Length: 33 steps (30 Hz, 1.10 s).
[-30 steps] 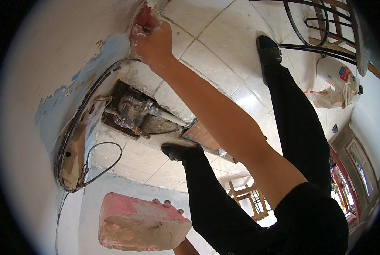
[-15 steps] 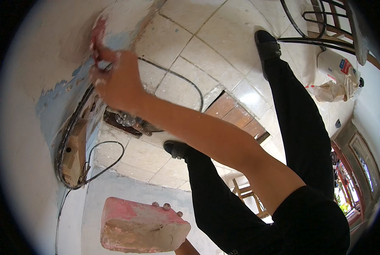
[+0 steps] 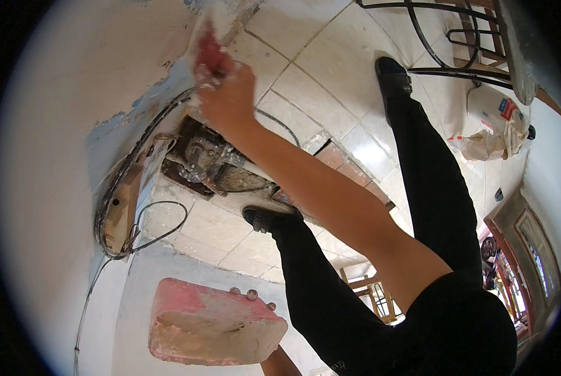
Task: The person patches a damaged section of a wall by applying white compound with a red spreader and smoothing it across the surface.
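At the foot of the patchy wall [image 3: 61, 144], where it meets the tiled floor [image 3: 330, 69], the right hand [image 3: 228, 94] reaches out with a red tool [image 3: 212, 53], its grip curled tightly around it; motion blur leaves the tool's kind, and whether it touches the wall, uncertain. Low in the view, the left hand [image 3: 252, 294] clasps a pink tub [image 3: 183, 297], three fingertips showing over its edge. The step in hand looks like working along the wall's lower edge; the next move seems to call for a controlled stroke and a steady tub.
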Each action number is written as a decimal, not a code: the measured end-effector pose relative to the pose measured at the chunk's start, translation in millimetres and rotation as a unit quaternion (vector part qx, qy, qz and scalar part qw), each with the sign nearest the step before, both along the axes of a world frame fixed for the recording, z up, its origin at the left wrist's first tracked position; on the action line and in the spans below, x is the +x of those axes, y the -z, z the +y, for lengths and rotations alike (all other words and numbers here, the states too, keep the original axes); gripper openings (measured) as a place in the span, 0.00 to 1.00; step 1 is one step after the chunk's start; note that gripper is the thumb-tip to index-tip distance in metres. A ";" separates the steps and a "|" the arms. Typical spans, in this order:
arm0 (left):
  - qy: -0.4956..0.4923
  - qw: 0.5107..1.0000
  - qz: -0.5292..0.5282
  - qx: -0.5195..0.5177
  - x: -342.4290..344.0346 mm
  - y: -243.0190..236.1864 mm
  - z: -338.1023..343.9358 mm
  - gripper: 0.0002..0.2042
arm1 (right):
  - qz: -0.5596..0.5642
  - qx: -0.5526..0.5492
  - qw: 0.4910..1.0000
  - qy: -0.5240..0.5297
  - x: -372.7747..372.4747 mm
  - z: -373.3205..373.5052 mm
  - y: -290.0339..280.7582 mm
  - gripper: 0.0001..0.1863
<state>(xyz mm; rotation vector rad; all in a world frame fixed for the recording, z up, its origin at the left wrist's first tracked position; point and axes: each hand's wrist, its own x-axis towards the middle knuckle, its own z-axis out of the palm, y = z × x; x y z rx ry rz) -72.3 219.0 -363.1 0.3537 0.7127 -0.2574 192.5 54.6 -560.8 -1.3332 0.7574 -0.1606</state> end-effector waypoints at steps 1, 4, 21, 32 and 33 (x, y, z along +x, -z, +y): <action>0.001 1.000 0.001 -0.001 0.8 -2.0 -0.1 0.34 | -0.022 -0.022 0.999 0.005 11.3 9.6 -9.6 0.16; 0.004 1.000 -0.005 0.005 1.8 -8.9 1.3 0.33 | -0.068 -0.031 0.997 -0.007 16.3 24.8 -32.8 0.12; -0.065 0.990 0.122 -0.042 60.1 -8.1 -65.1 0.34 | -0.062 0.044 0.970 -0.232 -84.2 -137.6 -239.1 0.12; -0.019 0.997 -0.052 0.060 76.2 49.1 -101.6 0.34 | -0.050 -0.335 0.603 -0.722 -43.7 -145.6 -347.9 0.16; -0.021 0.996 -0.060 0.066 74.8 50.9 -102.5 0.34 | -0.053 -0.348 0.572 -0.741 -43.7 -142.2 -349.9 0.18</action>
